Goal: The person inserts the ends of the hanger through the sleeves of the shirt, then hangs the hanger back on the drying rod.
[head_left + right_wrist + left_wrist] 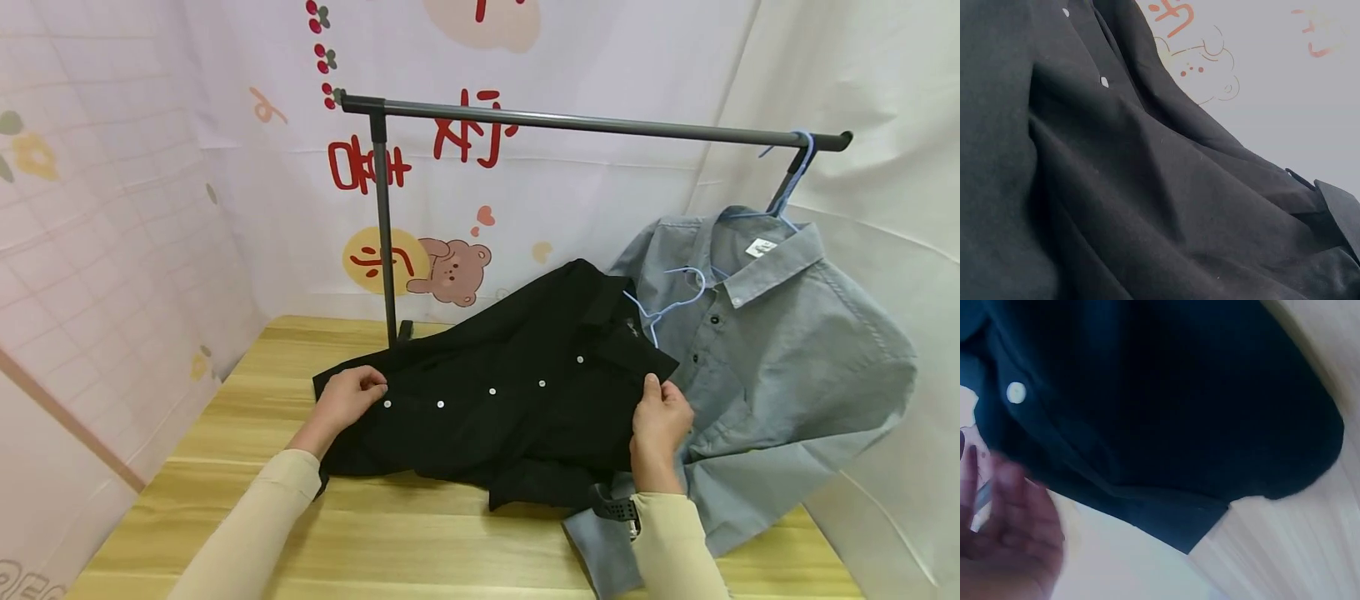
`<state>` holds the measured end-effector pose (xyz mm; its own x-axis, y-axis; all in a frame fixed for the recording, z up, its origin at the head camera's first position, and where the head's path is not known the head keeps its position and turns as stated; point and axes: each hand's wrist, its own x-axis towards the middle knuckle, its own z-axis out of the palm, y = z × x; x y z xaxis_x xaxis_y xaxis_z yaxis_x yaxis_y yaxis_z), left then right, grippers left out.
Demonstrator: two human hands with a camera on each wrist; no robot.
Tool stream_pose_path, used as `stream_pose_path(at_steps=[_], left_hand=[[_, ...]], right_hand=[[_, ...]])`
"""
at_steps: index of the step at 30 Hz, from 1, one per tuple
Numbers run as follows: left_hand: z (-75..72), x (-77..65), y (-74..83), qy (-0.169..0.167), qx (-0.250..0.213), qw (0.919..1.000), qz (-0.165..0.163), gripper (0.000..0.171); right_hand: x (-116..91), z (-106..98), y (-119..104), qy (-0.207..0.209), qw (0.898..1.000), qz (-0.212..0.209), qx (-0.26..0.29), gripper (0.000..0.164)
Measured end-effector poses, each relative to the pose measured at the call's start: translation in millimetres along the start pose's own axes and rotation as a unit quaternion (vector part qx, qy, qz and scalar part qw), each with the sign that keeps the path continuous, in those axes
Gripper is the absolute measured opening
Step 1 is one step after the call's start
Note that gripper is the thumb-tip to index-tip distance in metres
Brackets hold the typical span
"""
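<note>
A black shirt with white buttons is spread sideways above the wooden table, its collar at the right and its hem at the left. My right hand pinches the shirt near the collar; it does not show in the right wrist view, where black cloth fills much of the picture. At the hem end, my left hand is by the button placket. In the left wrist view the left hand is blurred, fingers loosely bent and thumb apart. A light blue hanger pokes from the black shirt's collar.
A dark metal rail on posts stands behind. From its right end a grey-blue shirt hangs on another blue hanger, partly behind the black shirt, its sleeve reaching the table. A printed cloth covers the back wall.
</note>
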<state>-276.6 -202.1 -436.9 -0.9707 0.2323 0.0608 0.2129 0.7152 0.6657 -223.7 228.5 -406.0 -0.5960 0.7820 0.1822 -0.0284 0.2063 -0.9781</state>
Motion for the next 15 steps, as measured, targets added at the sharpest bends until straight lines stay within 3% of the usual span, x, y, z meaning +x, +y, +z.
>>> stream_pose_path(at_steps=[2, 5, 8, 11, 15], left_hand=[[2.6, 4.4, -4.4, 0.015, 0.028, 0.9993, -0.021, 0.032], [6.6, 9.2, -10.3, -0.013, 0.065, 0.9969, -0.042, 0.045], [10.0, 10.8, -13.8, -0.024, 0.083, 0.9956, -0.036, 0.039], [11.3, 10.5, -14.1, -0.013, 0.070, 0.9975, -0.007, 0.021], [5.5, 6.8, -7.7, -0.016, 0.007, 0.9998, 0.012, 0.012]], right_hand=[[-1.9, 0.4, 0.5, -0.002, 1.000, -0.002, -0.006, 0.050], [-5.1, 0.7, 1.3, -0.005, 1.000, 0.004, -0.012, 0.048], [-7.7, 0.9, 2.2, -0.011, 1.000, 0.008, -0.010, 0.046], [-9.5, 0.9, 3.0, -0.014, 1.000, 0.010, -0.007, 0.047], [-10.8, 0.4, 3.1, -0.016, 1.000, 0.012, -0.003, 0.050]])
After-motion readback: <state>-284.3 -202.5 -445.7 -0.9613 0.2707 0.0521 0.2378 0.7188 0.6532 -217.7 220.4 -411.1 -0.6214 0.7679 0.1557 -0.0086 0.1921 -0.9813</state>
